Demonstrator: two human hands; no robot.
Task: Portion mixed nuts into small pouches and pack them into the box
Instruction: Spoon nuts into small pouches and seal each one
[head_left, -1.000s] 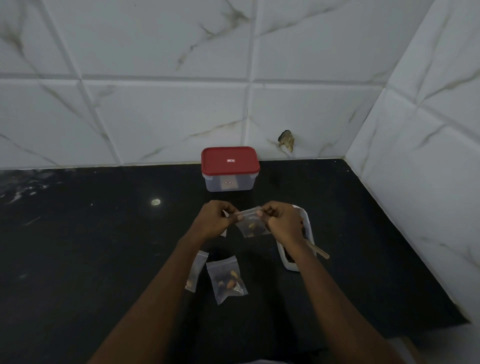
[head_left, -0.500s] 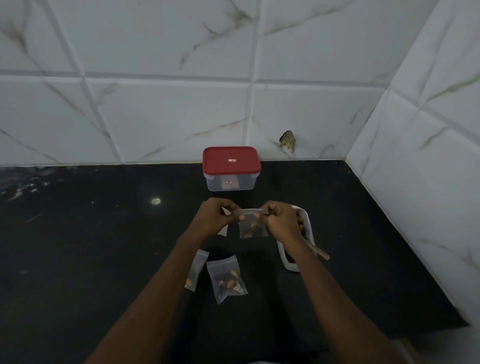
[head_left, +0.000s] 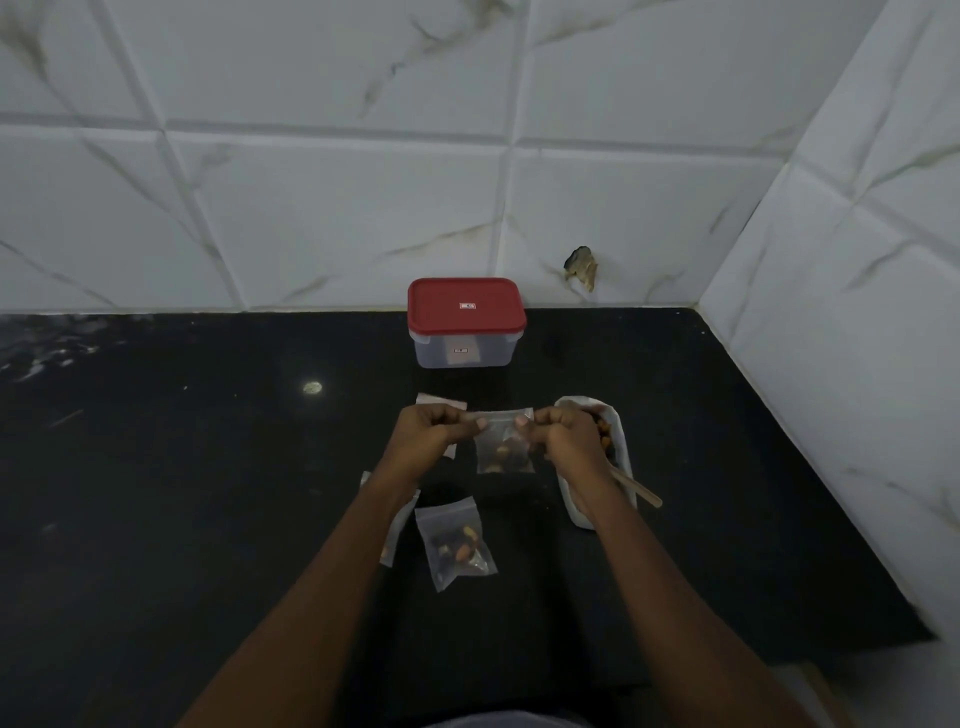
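Meanwhile, the left hand (head_left: 431, 434) and right hand (head_left: 566, 439) are pinching opposite top corners of a nut-filled pouch (head_left: 503, 447), holding it above the black counter (head_left: 208, 493). The right hand is partly hiding a white tray (head_left: 625, 462) and wooden spoon (head_left: 638, 489). A second filled pouch (head_left: 457, 543) is lying nearer. The red-lidded box (head_left: 466, 322) is sitting closed by the tiled wall (head_left: 311, 208), its labels too small to read.

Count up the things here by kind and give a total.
Pouches with nuts: 3 (held pouch, lying pouch, pouch half under the forearm)
Empty pouches: 1 seen, partly behind the left hand
Red-lidded box: 1
White tray: 1
Wooden spoon: 1
Total: 7
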